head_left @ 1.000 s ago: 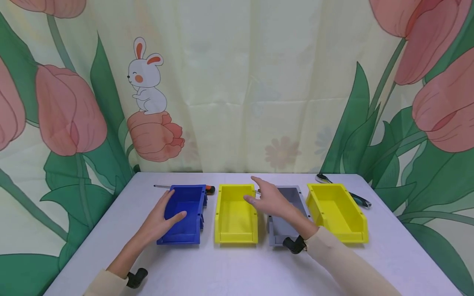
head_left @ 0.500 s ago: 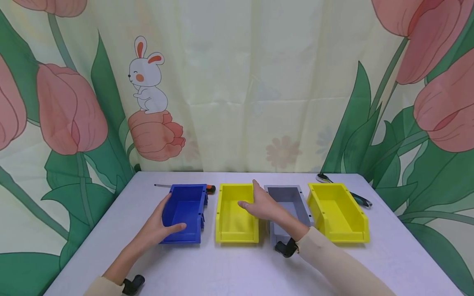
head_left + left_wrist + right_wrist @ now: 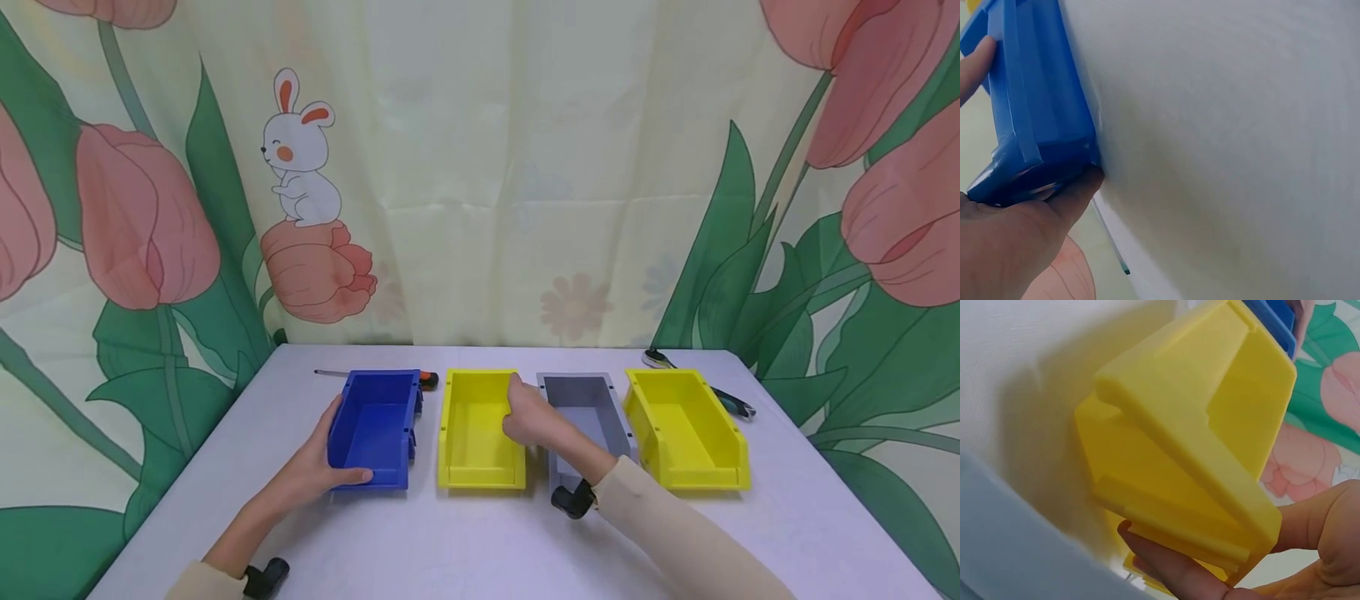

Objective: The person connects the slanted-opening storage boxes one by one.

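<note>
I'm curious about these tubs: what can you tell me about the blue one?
The blue bin is an open-topped, empty tray of glossy moulded plastic with ribbed walls. It sits flat on the white table, leftmost in a row of four bins. The left hand grips its near left corner, thumb along the front edge. A screwdriver lies behind it.

Even, bright light is cast from above; soft shadows are thrown beneath both hands, and wrist views are blurred close-up.
</note>
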`<state>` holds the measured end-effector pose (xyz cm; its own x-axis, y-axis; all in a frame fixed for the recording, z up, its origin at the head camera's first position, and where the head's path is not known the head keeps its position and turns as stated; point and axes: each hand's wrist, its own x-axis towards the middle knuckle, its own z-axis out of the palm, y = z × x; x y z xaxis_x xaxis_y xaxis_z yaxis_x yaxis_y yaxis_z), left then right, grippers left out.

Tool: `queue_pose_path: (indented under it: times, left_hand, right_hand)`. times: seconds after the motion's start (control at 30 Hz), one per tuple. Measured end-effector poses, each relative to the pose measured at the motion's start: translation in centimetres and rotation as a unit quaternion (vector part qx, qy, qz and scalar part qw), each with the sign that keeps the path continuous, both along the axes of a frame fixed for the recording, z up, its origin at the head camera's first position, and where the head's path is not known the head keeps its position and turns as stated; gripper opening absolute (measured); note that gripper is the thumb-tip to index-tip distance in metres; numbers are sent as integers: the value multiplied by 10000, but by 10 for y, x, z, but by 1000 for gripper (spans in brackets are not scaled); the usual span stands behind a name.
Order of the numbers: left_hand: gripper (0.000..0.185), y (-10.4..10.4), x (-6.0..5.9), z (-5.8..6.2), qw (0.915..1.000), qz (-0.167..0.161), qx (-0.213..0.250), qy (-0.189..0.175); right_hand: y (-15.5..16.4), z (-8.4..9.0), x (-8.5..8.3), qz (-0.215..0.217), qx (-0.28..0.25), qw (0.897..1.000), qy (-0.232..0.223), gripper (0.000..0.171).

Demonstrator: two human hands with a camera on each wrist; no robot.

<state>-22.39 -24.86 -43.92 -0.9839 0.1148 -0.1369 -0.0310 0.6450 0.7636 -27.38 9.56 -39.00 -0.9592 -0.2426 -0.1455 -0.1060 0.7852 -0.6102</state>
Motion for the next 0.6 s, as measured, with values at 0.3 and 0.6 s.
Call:
queue_pose_path:
  times: [0.3,0.6]
  left_hand:
    - [141,1,-1,1,9999,67,-81,-52]
    - [141,1,-1,0,9999,74,-48,-101]
  right_hand:
    - [0,6,3,18,230,9997,-17,84]
    - [2,10,3,-191,324,9993,29,75]
